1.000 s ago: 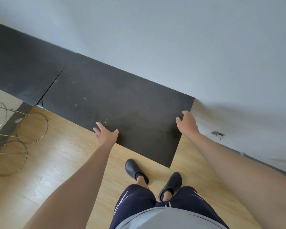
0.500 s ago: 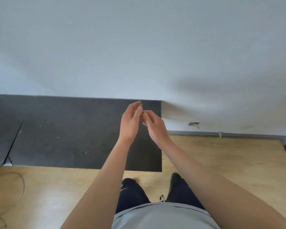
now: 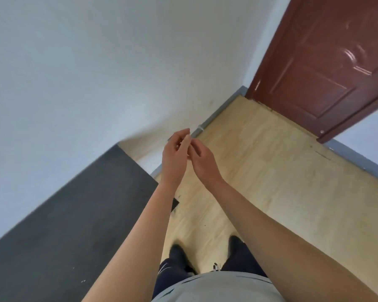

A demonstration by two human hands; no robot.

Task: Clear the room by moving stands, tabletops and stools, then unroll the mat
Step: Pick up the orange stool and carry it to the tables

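Note:
A large black tabletop (image 3: pixel 74 214) leans against the white wall on the left, its lower edge on the wooden floor. My left hand (image 3: pixel 175 155) and my right hand (image 3: pixel 200 160) are raised together in front of me, away from the panel, with their fingers touching each other. The fingers are relaxed and hold nothing. No stand, stool or mat shows in the head view.
A dark red door (image 3: pixel 327 62) stands at the upper right. A grey skirting board (image 3: pixel 220 112) runs along the wall base. Light wooden floor (image 3: pixel 282 182) stretches to the right. My feet in black shoes (image 3: pixel 179 256) stand beside the panel.
My hands left the tabletop's edges and came together in front of me. My view turned right, so the door came in and the wire stands on the left went out of sight.

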